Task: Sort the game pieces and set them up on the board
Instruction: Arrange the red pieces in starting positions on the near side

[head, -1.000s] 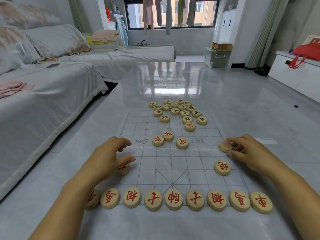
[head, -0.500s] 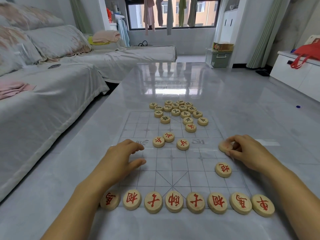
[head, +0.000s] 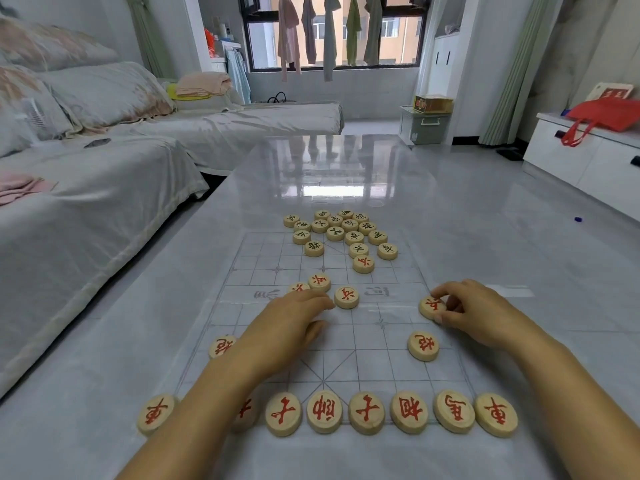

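2 hands work over a clear board (head: 263, 271) on a glossy grey table (head: 485, 237). The right hand (head: 478, 313) pinches a red piece (head: 431, 305) at the board's right edge. The left hand (head: 287, 327) lies flat with loose fingers. A covered sofa (head: 104, 209) stands to the left.

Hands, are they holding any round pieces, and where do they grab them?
The right hand pinches a red-marked piece by its rim, thumb near, finger far. The left hand partly covers a second piece; a hold cannot be told.
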A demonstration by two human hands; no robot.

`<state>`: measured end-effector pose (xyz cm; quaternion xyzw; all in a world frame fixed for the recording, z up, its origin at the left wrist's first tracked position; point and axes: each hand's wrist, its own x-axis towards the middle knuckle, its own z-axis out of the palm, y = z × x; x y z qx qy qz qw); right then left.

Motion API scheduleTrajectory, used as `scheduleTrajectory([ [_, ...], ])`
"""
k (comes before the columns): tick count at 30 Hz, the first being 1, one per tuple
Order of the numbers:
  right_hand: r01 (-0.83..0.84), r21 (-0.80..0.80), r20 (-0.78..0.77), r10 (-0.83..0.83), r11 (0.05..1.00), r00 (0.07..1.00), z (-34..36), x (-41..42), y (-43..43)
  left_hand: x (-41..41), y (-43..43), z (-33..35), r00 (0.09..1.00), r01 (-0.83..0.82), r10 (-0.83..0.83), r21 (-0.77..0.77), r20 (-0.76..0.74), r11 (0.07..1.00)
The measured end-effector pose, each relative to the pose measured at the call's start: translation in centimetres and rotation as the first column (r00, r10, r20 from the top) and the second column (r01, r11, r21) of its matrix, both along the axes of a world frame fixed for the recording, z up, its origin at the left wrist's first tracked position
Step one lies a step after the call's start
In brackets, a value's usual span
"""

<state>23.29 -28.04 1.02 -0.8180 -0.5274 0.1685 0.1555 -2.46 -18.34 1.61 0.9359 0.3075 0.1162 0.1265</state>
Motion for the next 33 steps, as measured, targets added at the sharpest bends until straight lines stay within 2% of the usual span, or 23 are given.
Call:
scheduleTrajectory([
  [6,0.009,-0.036,-0.045,-0.010,0.999,0.999,0.6,1.0,-1.2,1.9,-0.3,-0.5,0.996,0.048,-0.048,-0.006,-0.069,0.999],
  [11,-0.004,-0.018,-0.057,0.003,1.000,0.998,0.7,0.9,-1.4,4.7,0.7,0.8,0.970,0.006,0.013,0.077,-0.243,0.997],
  [14,-0.017,-0.026,-0.052,0.016,1.000,0.999,0.7,0.7,-1.5,6.0,1.1,0.9,0.946,0.025,-0.001,0.070,-0.324,0.997],
  [16,-0.028,-0.027,-0.044,0.027,0.999,0.999,0.7,0.6,-1.5,6.2,1.1,0.7,0.951,-0.002,0.016,0.044,-0.308,0.999],
  [22,-0.042,-0.027,-0.037,0.041,0.999,0.998,0.7,0.4,-1.8,6.4,-0.5,0.0,0.986,-0.114,0.092,-0.154,-0.140,0.981],
  [27,-0.042,-0.024,-0.041,0.041,0.999,0.998,0.8,0.4,-1.9,7.2,-0.6,0.3,0.978,-0.205,0.184,-0.317,-0.098,0.926],
  [33,-0.048,-0.023,-0.053,0.047,0.999,0.998,0.9,0.3,-1.9,8.1,-1.4,-0.1,0.982,-0.191,0.180,-0.292,-0.062,0.937],
])
